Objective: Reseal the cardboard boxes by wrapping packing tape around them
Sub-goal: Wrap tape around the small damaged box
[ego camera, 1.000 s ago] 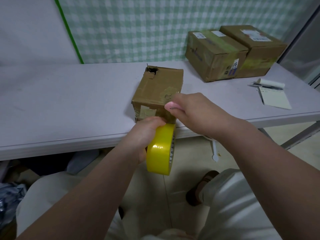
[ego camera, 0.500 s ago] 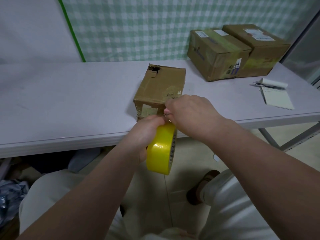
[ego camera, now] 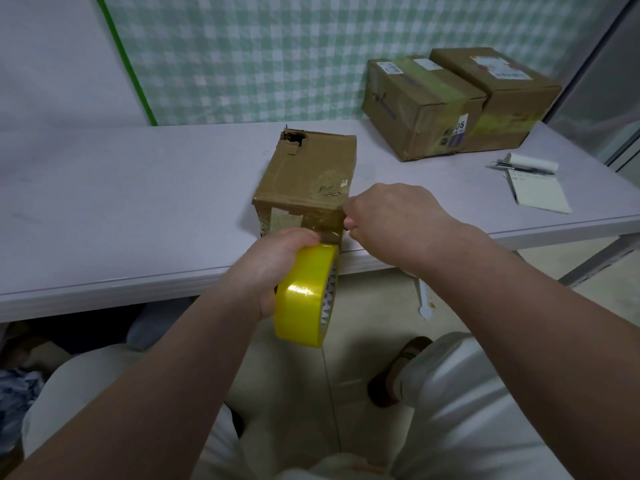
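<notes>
A pale grey table (ego camera: pixel 121 202) runs across the view. Near its right end lies a white notepad (ego camera: pixel 540 192), top sheet rolled back, with a dark pen (ego camera: pixel 519 167) across the pad's far edge. Behind the table hangs a green-and-white checked cloth (ego camera: pixel 259 57) edged by a green strip (ego camera: pixel 128 64). Below the table's front edge, a small white plastic piece (ego camera: pixel 424 299) lies on the floor.

Tabletop (ego camera: pixel 104 209): pale grey-lilac, long and smooth, spanning the full width of the view, front edge rounded. Rear wall: green-and-white check covering (ego camera: pixel 259 53) on the right portion, bordered on its left by a slanting green strip (ego camera: pixel 128 64); plain white wall (ego camera: pixel 52 57) left of the strip. Right edge: grey upright frame (ego camera: pixel 588 64), pale glazed panel (ego camera: pixel 620 109) beside it. Below the tabletop at right, a grey metal leg (ego camera: pixel 595 261). Floor (ego camera: pixel 363 306): pale beige, one thin dark joint line. Lighting soft and even.
</notes>
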Action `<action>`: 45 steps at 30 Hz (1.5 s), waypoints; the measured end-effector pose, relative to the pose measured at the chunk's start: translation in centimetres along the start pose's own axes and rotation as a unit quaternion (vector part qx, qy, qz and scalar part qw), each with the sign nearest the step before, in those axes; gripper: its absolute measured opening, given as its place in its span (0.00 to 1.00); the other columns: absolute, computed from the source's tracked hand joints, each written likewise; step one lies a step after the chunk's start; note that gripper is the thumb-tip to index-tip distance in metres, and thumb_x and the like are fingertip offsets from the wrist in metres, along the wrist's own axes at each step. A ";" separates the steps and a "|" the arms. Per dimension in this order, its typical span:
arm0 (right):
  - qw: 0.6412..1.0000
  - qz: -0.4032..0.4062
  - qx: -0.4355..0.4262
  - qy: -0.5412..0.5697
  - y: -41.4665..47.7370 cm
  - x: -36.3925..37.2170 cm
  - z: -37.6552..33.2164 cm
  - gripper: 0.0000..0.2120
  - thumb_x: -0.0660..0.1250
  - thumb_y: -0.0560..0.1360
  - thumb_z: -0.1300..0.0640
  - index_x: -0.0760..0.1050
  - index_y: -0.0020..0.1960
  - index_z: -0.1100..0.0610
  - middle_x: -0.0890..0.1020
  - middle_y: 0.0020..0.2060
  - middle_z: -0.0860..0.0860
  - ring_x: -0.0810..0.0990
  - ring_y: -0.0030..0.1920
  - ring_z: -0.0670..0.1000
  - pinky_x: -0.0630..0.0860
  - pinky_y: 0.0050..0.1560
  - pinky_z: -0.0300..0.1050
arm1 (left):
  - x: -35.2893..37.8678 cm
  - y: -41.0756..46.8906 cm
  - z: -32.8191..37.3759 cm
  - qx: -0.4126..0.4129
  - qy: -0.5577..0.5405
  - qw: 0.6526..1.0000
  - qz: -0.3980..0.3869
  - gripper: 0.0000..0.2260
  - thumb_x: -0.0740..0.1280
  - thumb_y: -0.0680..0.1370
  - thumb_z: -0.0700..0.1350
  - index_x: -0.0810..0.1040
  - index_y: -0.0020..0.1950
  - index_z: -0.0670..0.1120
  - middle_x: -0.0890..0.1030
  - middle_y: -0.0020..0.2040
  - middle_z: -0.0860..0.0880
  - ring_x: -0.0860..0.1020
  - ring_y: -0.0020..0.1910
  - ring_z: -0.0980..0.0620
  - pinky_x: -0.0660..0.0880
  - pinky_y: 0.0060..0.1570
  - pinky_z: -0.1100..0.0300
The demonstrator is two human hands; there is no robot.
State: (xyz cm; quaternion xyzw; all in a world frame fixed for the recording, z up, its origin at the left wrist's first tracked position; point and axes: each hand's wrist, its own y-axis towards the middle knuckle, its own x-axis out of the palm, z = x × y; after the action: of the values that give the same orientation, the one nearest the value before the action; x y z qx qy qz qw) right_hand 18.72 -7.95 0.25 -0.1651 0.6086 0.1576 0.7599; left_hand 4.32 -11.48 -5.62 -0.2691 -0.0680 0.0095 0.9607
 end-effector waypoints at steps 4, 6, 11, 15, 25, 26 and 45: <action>1.000 0.015 0.014 0.016 -0.1 0.3 0.0 0.09 0.57 0.81 0.55 0.74 0.57 0.53 0.73 0.45 0.51 0.70 0.42 0.53 0.65 0.40 0.45 | -0.3 0.2 0.1 -0.011 0.029 1.000 -0.003 0.12 0.70 0.74 0.47 0.78 0.57 0.50 0.80 0.54 0.39 0.80 0.50 0.38 0.76 0.53 0.41; 0.999 0.024 0.025 0.029 -0.1 0.6 -0.1 0.09 0.57 0.81 0.55 0.74 0.56 0.53 0.77 0.49 0.53 0.70 0.42 0.54 0.65 0.41 0.45 | -0.5 0.2 0.5 -0.013 0.056 0.998 -0.006 0.11 0.70 0.74 0.47 0.79 0.56 0.50 0.80 0.55 0.39 0.80 0.52 0.37 0.75 0.55 0.38; 0.995 0.045 0.063 0.070 0.3 1.8 0.2 0.09 0.56 0.81 0.55 0.73 0.56 0.53 0.78 0.50 0.54 0.72 0.44 0.55 0.64 0.40 0.45 | -0.7 0.1 1.0 -0.015 0.128 0.992 -0.014 0.12 0.70 0.74 0.49 0.79 0.56 0.51 0.80 0.55 0.41 0.79 0.52 0.38 0.75 0.56 0.41; 0.982 0.062 0.105 0.145 0.6 3.3 0.5 0.08 0.55 0.82 0.55 0.72 0.53 0.53 0.73 0.41 0.52 0.71 0.41 0.54 0.63 0.36 0.44 | -0.5 -0.4 0.6 -0.005 0.152 0.988 -0.033 0.11 0.68 0.75 0.47 0.79 0.57 0.49 0.79 0.55 0.41 0.79 0.53 0.39 0.75 0.57 0.43; 0.661 -0.088 0.138 0.733 -1.6 6.6 0.4 0.06 0.72 0.73 0.56 0.76 0.45 0.58 0.75 0.34 0.51 0.70 0.31 0.47 0.67 0.30 0.39 | -0.5 -1.1 -1.0 0.062 0.159 0.985 -0.016 0.05 0.65 0.78 0.45 0.79 0.50 0.54 0.80 0.54 0.42 0.79 0.54 0.39 0.75 0.57 0.40; 0.666 -0.076 0.137 0.730 -1.7 6.7 0.0 0.08 0.73 0.71 0.55 0.78 0.45 0.59 0.75 0.32 0.50 0.70 0.29 0.45 0.66 0.28 0.37 | -0.4 -1.1 -1.1 0.065 0.157 0.985 -0.017 0.05 0.65 0.78 0.45 0.79 0.50 0.53 0.80 0.54 0.42 0.79 0.53 0.39 0.75 0.56 0.40; 0.626 -0.012 0.172 0.760 -2.8 7.0 0.0 0.08 0.69 0.75 0.61 0.77 0.37 0.56 0.73 0.27 0.50 0.69 0.28 0.46 0.65 0.24 0.34 | 1.2 -2.7 -1.6 0.152 0.211 0.965 -0.031 0.10 0.64 0.79 0.46 0.74 0.58 0.58 0.81 0.50 0.38 0.80 0.46 0.40 0.77 0.47 0.46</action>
State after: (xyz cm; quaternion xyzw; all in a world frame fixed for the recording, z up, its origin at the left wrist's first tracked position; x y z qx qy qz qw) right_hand 21.42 -10.16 -6.42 -0.1002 0.9840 -0.1408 0.0432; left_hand 5.69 -14.53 -5.44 -0.1134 0.1299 -0.0671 0.9827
